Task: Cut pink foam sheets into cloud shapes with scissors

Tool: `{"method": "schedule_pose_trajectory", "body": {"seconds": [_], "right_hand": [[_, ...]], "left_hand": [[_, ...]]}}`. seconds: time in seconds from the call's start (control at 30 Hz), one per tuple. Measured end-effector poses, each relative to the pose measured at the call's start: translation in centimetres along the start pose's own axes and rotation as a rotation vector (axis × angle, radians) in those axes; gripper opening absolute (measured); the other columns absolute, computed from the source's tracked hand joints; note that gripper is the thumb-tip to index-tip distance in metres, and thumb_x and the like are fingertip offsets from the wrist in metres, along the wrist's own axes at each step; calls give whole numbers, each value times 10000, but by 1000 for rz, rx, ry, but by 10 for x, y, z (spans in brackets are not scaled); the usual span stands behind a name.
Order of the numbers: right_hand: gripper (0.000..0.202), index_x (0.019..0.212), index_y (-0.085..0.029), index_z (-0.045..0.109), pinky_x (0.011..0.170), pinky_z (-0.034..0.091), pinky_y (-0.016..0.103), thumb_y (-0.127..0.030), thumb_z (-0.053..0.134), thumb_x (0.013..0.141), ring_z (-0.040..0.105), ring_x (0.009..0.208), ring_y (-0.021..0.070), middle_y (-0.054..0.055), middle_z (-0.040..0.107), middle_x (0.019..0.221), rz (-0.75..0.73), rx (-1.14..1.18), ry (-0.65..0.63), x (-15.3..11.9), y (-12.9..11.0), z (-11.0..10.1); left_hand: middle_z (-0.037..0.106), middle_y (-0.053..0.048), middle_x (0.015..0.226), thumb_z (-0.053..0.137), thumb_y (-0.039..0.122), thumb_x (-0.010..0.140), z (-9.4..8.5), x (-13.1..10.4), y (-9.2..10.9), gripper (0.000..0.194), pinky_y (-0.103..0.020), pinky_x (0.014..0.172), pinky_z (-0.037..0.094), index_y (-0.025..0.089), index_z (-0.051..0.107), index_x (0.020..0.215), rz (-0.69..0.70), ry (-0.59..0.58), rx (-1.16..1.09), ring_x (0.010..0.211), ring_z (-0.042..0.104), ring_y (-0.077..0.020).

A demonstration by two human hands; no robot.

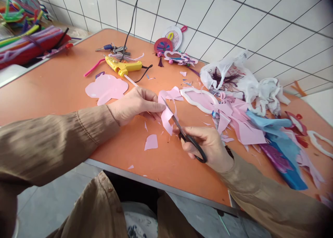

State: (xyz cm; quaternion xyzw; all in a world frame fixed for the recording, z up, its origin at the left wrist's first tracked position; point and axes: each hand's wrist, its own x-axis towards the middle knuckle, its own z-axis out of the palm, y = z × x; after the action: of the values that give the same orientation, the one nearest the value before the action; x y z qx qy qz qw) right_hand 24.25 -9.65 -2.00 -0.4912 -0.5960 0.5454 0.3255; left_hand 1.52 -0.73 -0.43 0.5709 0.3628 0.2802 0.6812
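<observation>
My left hand (142, 104) pinches a strip of pink paper (166, 117) over the orange table (125, 134). In my right hand (208, 144) is a pair of black-handled scissors (191, 141), its fingers wrapped round the loops. The blades lie across the pink strip, close to my left fingertips. On the table just below sits a small pink scrap (151, 142). To the left of my left hand lies a pink cloud-shaped cutout (107, 88). A white wavy-edged frame with pink inside (200, 100) rests beyond the scissors.
A yellow glue gun (123, 66) with a cord lies behind my left hand, near some keys (120, 50). Pink and blue sheets (281, 141) pile up at the right, by a white plastic bag (234, 73). Colourful pipe cleaners (31, 45) are at far left. A tiled wall (208, 19) stands behind.
</observation>
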Motion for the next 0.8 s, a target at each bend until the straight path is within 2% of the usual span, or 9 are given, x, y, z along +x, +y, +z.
{"method": "schedule_pose_trajectory", "body": {"seconds": [0.13,0.23,0.43,0.8], "right_hand": [[409,850,-139,784,378,336,237,-497,895,685,394,392,80,-43,475,540,6,5,14,1,0,1],[384,790,-145,764,370,342,241,-487,897,679,395,390,83,-40,488,528,6,0,13,1,-1,1],[322,857,-154,773,370,363,233,-428,871,718,414,396,83,-52,497,522,-2,-10,14,0,0,0],[330,822,-159,737,340,385,224,-413,890,676,420,398,80,-57,510,514,35,5,51,-1,0,1]], "left_hand": [[764,-40,689,840,244,679,-1,1,-2,125,-225,652,582,152,755,673,-4,-6,-23,631,691,-137],[764,-42,695,855,247,685,-1,2,-3,142,-231,659,583,146,755,683,-10,-2,-40,634,694,-135],[766,-62,693,914,239,668,1,2,-4,192,-214,621,572,120,767,705,-21,-25,-131,613,695,-125],[769,-81,705,949,245,654,2,2,-5,238,-211,604,572,97,775,721,-65,-42,-204,609,695,-121]]}}
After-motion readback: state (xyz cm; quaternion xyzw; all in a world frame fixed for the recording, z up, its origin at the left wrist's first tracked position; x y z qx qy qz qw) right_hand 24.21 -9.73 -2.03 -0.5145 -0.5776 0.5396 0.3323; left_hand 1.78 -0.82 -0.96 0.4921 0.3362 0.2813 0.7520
